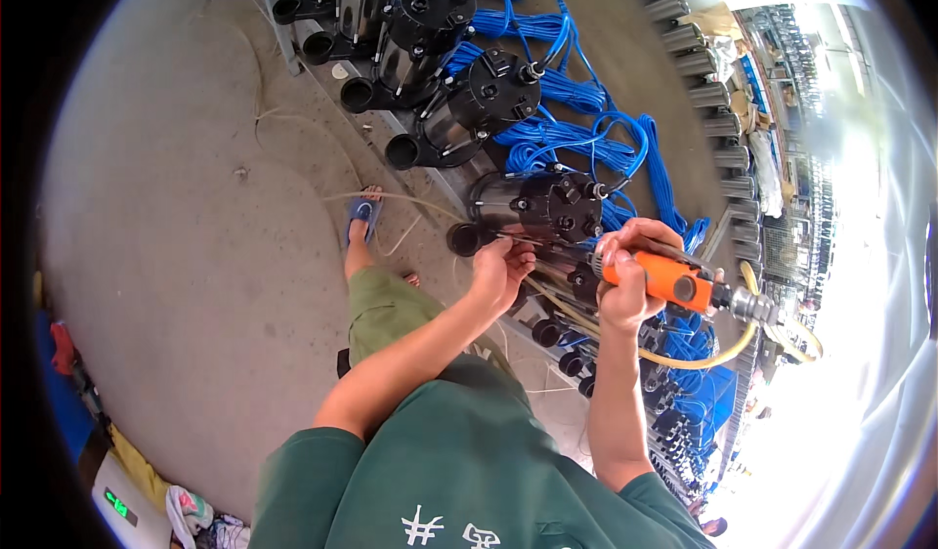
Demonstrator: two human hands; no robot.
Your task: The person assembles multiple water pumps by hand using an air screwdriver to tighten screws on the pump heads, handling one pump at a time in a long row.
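My right hand (625, 275) grips an orange pneumatic screwdriver (664, 280) with a yellowish air hose (703, 358) trailing from its rear. The tool's tip points left at the black top of a pump (547, 207) lying in a row on a bench. My left hand (500, 268) is at the pump's near edge, fingers pinched at the driver's bit or a small screw; I cannot tell which. Both forearms rise from the lower edge over green clothing.
Further black and steel pumps (484, 95) line the bench toward the top, with coils of blue cable (586, 139) beside them. Grey concrete floor (176, 236) lies at left, with a foot in a blue sandal (363, 215). Metal cylinders (703, 70) line the far right.
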